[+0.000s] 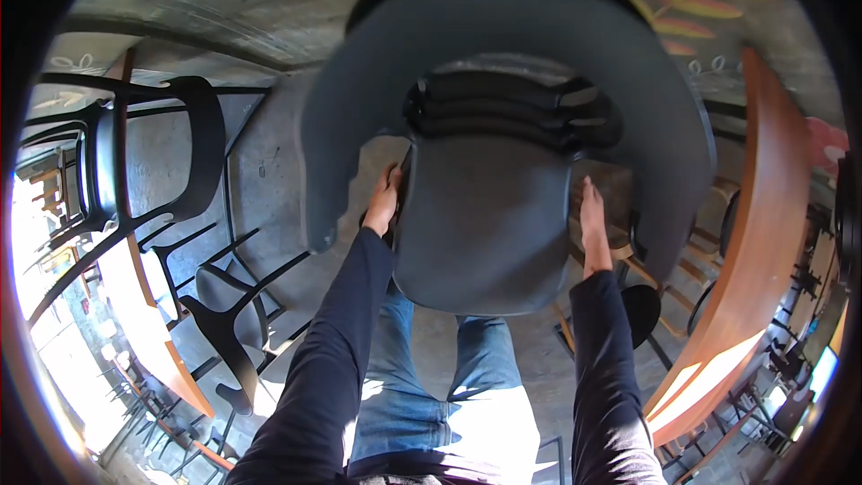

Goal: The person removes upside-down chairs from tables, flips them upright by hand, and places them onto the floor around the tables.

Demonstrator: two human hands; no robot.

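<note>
- At far left, a dark chair (208, 148) has its curved backrest toward the middle, above a wooden-edged table (166, 341).
- Below and right of it, another dark chair (223, 328) appears tilted in view, near that table.
- The left hand (384, 202) is at the left edge of the middle chair's seat, fingers together and partly bent; I cannot tell whether they are closed around the edge.
- In the middle, the large black chair (485, 224) is between the two hands, in front of the person's jeans (395, 386), its broad curved backrest at the top and dark curved pieces showing through the opening.
- The right hand (593, 220) is open beside the seat's right edge, fingers nearly straight and together; I cannot tell if it touches.
- At right, a long wooden tabletop (768, 242) runs beneath painted leaves (687, 0) on the wall.
</note>
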